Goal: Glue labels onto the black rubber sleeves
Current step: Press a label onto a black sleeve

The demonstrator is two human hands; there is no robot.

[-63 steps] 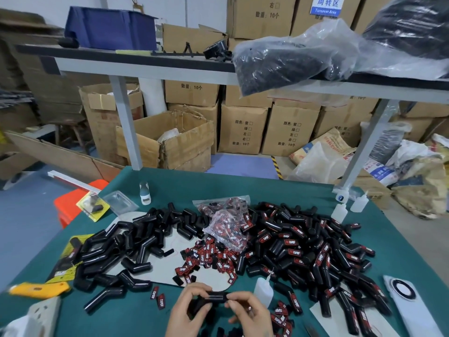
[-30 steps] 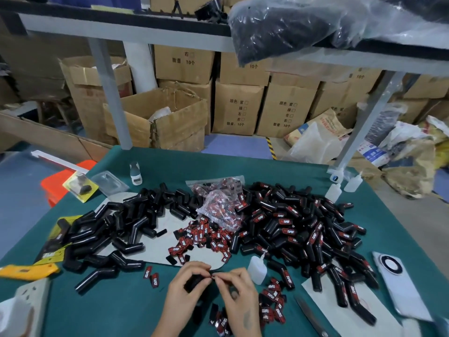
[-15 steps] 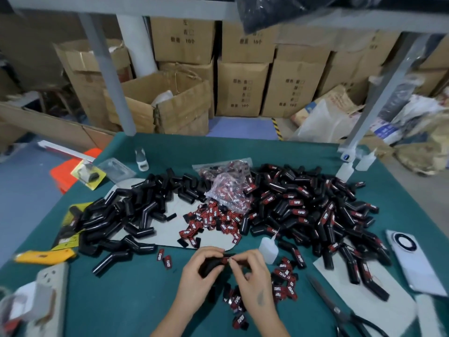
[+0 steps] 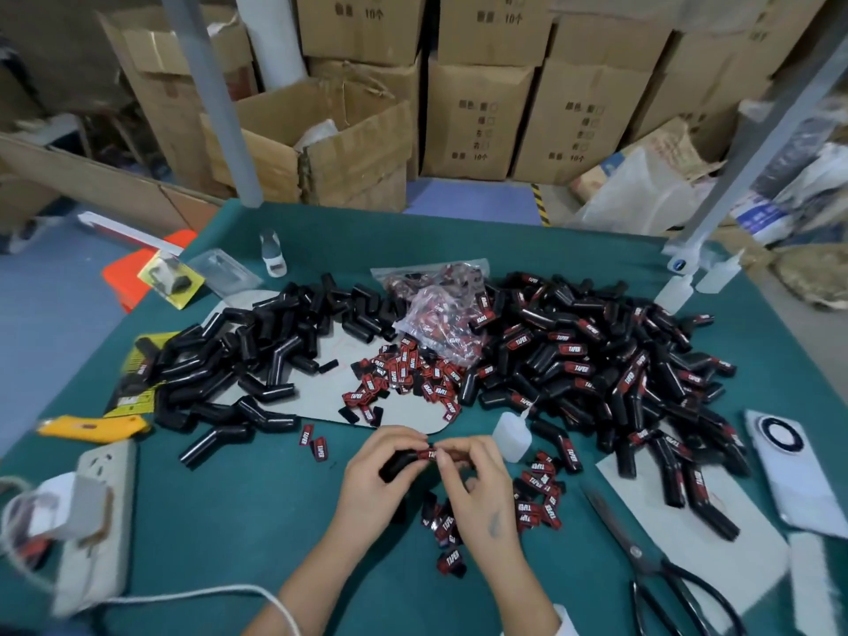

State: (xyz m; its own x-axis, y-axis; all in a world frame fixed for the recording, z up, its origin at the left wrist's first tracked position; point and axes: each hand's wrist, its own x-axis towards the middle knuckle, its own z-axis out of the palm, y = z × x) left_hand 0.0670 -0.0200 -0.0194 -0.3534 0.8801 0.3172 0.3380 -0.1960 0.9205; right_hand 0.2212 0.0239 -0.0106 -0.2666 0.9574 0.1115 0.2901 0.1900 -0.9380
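My left hand [image 4: 374, 482] grips a black rubber sleeve [image 4: 398, 465] just above the green table [image 4: 238, 507]. A red and black label [image 4: 429, 454] lies on the sleeve, and my right hand [image 4: 477, 491] pinches it there with thumb and fingertips. Unlabelled black sleeves [image 4: 238, 360] are heaped at the left. Labelled sleeves [image 4: 596, 374] form a bigger heap at the right. Loose labels [image 4: 404, 378] lie in the middle on a grey sheet, and more labels [image 4: 537, 495] are scattered under my right hand. A small white glue bottle [image 4: 511, 436] stands just right of my hands.
Black scissors [image 4: 651, 566] lie at the near right, beside a white phone [image 4: 794, 465]. A power strip [image 4: 96, 521] and a yellow utility knife [image 4: 94, 426] are at the near left. A clear bag of labels [image 4: 440, 309] sits mid-table. Cardboard boxes stand behind the table.
The view has tilted down, so the table fills more of the frame. Both hands still hold the same sleeve, and the red label now sits on it under my right fingertips.
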